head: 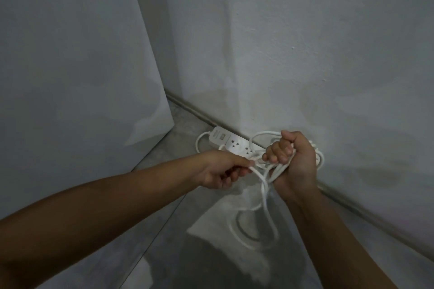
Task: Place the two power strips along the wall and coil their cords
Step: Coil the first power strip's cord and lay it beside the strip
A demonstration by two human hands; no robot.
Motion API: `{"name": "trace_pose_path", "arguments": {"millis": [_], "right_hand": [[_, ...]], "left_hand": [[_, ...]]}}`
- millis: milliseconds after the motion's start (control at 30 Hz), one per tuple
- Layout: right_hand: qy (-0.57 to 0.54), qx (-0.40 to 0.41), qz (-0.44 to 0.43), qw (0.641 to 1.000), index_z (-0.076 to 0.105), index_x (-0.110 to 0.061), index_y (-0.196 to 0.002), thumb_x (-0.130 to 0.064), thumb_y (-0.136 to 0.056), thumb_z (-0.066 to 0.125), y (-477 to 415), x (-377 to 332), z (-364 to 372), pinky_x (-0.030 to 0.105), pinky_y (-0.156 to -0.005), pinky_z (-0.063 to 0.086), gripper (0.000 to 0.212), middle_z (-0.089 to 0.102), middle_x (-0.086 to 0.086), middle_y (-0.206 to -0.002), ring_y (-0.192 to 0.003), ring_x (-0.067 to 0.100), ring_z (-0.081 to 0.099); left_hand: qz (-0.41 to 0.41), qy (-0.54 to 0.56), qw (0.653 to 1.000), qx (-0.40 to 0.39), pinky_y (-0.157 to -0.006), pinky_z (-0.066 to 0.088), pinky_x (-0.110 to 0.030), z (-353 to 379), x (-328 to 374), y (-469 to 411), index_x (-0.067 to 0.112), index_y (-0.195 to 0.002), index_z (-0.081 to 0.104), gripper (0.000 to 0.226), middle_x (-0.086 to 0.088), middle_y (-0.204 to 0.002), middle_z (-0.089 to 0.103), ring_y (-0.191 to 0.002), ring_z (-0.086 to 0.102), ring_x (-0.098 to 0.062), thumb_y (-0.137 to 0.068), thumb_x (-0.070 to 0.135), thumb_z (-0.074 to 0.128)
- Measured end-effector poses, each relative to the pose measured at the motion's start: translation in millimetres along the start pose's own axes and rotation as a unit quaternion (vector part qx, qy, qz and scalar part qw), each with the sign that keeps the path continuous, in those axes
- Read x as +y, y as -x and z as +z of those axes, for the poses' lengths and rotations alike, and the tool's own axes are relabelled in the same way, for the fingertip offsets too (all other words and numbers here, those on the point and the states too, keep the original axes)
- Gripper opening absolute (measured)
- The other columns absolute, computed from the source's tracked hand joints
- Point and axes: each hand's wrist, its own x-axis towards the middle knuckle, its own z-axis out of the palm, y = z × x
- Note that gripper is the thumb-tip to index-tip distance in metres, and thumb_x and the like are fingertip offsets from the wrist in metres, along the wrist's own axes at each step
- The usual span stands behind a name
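Observation:
A white power strip (229, 142) lies on the floor against the foot of the wall, its near end hidden behind my hands. Its white cord (266, 197) hangs in loops down to the floor. My right hand (291, 159) grips a bundle of cord loops, fist raised in front of the wall. My left hand (223, 169) pinches one strand of the same cord just left of that bundle. Only one power strip shows; a second is not visible.
A pale wall (317, 54) runs along the right with a dark baseboard line (192, 110). A large smooth white panel (70, 77) stands at the left. The grey polished floor (187, 253) reflects the cord.

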Motion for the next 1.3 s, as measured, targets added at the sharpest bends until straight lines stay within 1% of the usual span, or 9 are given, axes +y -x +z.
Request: {"name": "trace_pose_path", "arguments": {"millis": [267, 467, 633, 733, 900, 1000, 1100, 1200, 1300], "right_hand": [[-0.001, -0.077, -0.058, 0.995, 0.029, -0.023, -0.038, -0.023, -0.067, 0.051, 36.7, -115.8, 39.7, 0.02, -0.052, 0.036, 0.037, 0.025, -0.006, -0.032, -0.037, 0.007, 0.028], [0.156, -0.025, -0.115, 0.981, 0.032, -0.023, -0.037, -0.021, -0.082, 0.05, 51.6, -106.6, 55.8, 0.021, -0.046, 0.032, 0.049, 0.023, -0.007, -0.033, -0.036, 0.012, 0.027], [0.382, 0.012, -0.178, 0.907, 0.042, -0.016, -0.037, -0.027, -0.089, 0.058, 59.1, -90.6, 41.8, 0.02, -0.04, 0.032, 0.055, 0.032, -0.003, -0.035, -0.034, 0.015, 0.031], [0.552, 0.059, -0.214, 0.804, 0.049, -0.011, -0.038, -0.032, -0.081, 0.067, 70.0, -62.5, 22.3, 0.018, -0.036, 0.035, 0.052, 0.042, 0.002, -0.032, -0.03, 0.015, 0.039], [0.54, 0.099, -0.157, 0.821, 0.049, -0.01, -0.035, -0.03, -0.082, 0.066, 71.1, -23.3, 4.0, 0.013, -0.037, 0.035, 0.054, 0.045, 0.002, -0.031, -0.028, 0.01, 0.041], [0.5, 0.091, -0.17, 0.844, 0.048, -0.015, -0.033, -0.029, -0.084, 0.066, 66.3, -14.2, -0.7, 0.012, -0.037, 0.036, 0.056, 0.044, 0.001, -0.033, -0.03, 0.01, 0.042], [0.453, 0.076, -0.179, 0.87, 0.049, -0.015, -0.034, -0.034, -0.083, 0.063, 59.8, -13.8, -1.0, 0.021, -0.046, 0.039, 0.054, 0.042, -0.001, -0.033, -0.034, 0.013, 0.043], [0.361, 0.06, -0.16, 0.917, 0.044, -0.017, -0.036, -0.031, -0.084, 0.062, 49.9, -22.6, 2.4, 0.026, -0.049, 0.036, 0.053, 0.035, -0.003, -0.035, -0.036, 0.013, 0.038], [0.278, 0.026, -0.132, 0.951, 0.042, -0.021, -0.039, -0.027, -0.088, 0.059, 42.7, -31.2, 3.2, 0.023, -0.042, 0.034, 0.052, 0.031, -0.004, -0.037, -0.035, 0.012, 0.034]], "left_hand": [[0.033, -0.248, 0.907, 0.339, -0.05, 0.05, -0.019, -92.0, -91.4, -9.4, 0.005, -0.072, 0.061, 0.024, -0.016, -0.069, 0.063, -0.065, 0.063, -0.028, -0.093, 0.007, 0.048], [0.082, -0.12, 0.927, 0.347, -0.06, 0.055, -0.028, -107.8, -68.8, -39.3, 0.009, -0.082, 0.061, 0.015, -0.013, -0.077, 0.066, -0.064, 0.065, -0.024, -0.092, 0.006, 0.05], [0.06, 0.184, 0.941, 0.278, -0.032, 0.05, -0.029, -111.0, -53.1, -47.7, -0.002, -0.089, 0.057, 0.025, -0.016, -0.052, 0.064, -0.035, 0.062, -0.021, -0.101, 0.013, 0.042], [0.045, 0.322, 0.921, 0.216, -0.035, 0.053, -0.034, -105.9, -37.9, -43.5, -0.008, -0.12, 0.052, 0.033, -0.023, -0.07, 0.072, -0.059, 0.072, -0.03, -0.104, 0.009, 0.03], [0.054, 0.405, 0.893, 0.191, -0.082, 0.049, -0.053, -82.7, -15.6, -34.2, -0.003, -0.125, 0.047, 0.04, -0.029, -0.111, 0.063, -0.102, 0.063, -0.041, -0.103, 0.02, 0.023], [0.005, 0.3, 0.939, 0.17, -0.064, 0.052, -0.053, -60.5, -8.9, -28.8, 0.003, -0.09, 0.054, 0.035, -0.018, -0.08, 0.059, -0.072, 0.06, -0.032, -0.099, 0.031, 0.034], [0.016, -0.051, 0.977, 0.207, -0.061, 0.051, -0.031, -50.6, -15.4, -28.3, 0.01, -0.096, 0.058, 0.025, -0.01, -0.082, 0.059, -0.065, 0.058, -0.02, -0.092, 0.034, 0.051], [0.121, -0.408, 0.841, 0.334, -0.079, 0.052, -0.038, -60.7, -38.2, -37.3, 0.009, -0.122, 0.04, 0.039, -0.011, -0.111, 0.059, -0.092, 0.063, -0.029, -0.092, 0.032, 0.051], [0.248, -0.459, 0.787, 0.328, -0.078, 0.05, -0.039, -60.1, -58.5, -38.8, 0.013, -0.119, 0.045, 0.03, -0.012, -0.117, 0.053, -0.094, 0.059, -0.031, -0.091, 0.021, 0.053]]}}
